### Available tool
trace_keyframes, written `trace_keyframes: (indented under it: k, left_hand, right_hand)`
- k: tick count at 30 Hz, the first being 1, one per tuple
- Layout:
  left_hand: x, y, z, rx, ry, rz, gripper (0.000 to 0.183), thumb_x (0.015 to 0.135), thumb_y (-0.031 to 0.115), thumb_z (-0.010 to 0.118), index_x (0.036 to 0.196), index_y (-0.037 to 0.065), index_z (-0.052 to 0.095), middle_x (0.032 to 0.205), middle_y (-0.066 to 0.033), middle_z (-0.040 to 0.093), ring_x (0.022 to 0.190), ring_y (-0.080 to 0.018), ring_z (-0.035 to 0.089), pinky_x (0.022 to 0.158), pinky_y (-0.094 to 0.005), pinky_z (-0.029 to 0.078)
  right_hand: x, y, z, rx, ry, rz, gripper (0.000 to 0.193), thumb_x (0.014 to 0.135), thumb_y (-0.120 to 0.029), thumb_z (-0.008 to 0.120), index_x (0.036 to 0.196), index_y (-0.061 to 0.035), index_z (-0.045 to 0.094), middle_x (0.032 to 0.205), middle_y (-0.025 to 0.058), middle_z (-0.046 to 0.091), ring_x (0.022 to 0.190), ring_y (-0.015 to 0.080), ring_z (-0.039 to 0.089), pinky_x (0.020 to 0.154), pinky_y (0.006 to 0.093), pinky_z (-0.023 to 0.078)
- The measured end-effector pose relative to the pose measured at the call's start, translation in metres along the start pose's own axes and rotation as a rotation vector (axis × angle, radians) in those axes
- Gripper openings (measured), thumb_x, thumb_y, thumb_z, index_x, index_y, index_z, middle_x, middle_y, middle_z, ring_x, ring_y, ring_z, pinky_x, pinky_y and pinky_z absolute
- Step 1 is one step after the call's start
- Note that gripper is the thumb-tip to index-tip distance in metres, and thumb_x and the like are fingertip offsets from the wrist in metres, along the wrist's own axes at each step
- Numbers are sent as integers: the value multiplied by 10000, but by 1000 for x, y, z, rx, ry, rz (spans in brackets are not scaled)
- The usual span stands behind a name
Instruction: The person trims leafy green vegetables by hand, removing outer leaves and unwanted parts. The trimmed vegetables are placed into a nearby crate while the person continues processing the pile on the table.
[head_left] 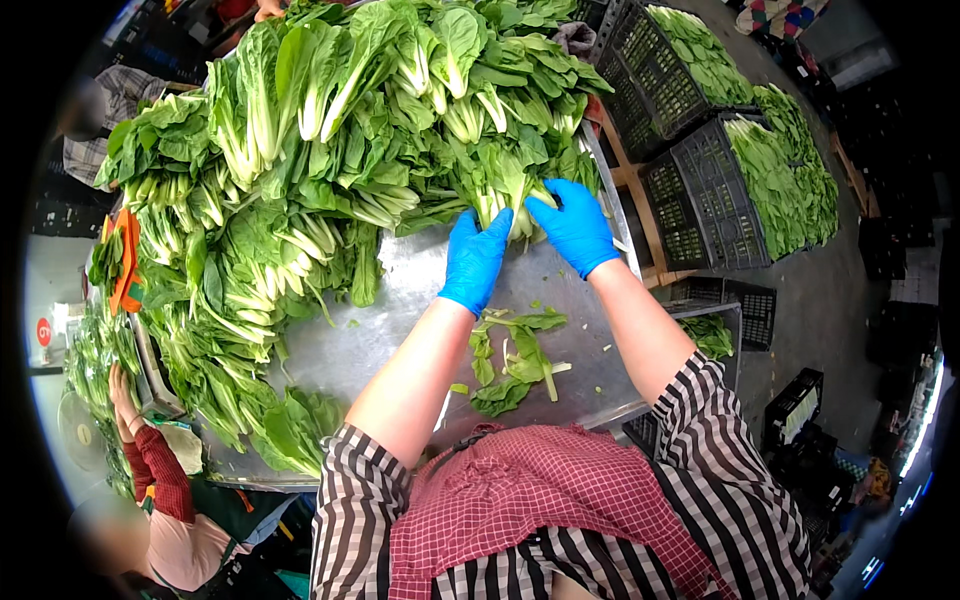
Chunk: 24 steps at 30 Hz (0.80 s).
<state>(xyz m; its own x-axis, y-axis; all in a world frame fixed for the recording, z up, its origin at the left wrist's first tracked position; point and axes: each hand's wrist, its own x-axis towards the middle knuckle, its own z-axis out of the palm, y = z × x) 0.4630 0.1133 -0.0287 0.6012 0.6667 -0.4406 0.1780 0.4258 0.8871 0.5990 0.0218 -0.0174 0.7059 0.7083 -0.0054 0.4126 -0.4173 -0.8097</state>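
In blue gloves, both of my hands meet at a head of leafy greens (pixel 508 190) with pale stems, at the near right edge of a big heap. My left hand (pixel 474 262) has its fingers closed at the left side of the stem ends. On the right side my right hand (pixel 576 230) closes thumb and fingers on the stems. Fingertips of both hands are partly hidden among the leaves. Loose trimmed leaves (pixel 515 370) lie on the metal table (pixel 400 265), nearer to me than the hands.
A large heap of leafy greens (pixel 330 150) spreads over the table's far and left parts. Black crates (pixel 690 180) full of greens stand at the right. At the left are an orange object (pixel 125 262) and a co-worker's hands (pixel 122 400). Another person (pixel 120 95) stands at the far left.
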Motion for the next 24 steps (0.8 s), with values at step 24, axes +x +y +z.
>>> trace_keyframes:
  k: [24]
  left_hand:
    - [-114,-28,-54,27,-30,-194,349,849,238,696,1105,35,573,915,-54,635,751,-143,603,681,-271,495]
  right_hand:
    - [-151,-13,10,301,-164,48,363,801,-170,731,1116,-54,592,887,51,601,713,106,539,651,256,482]
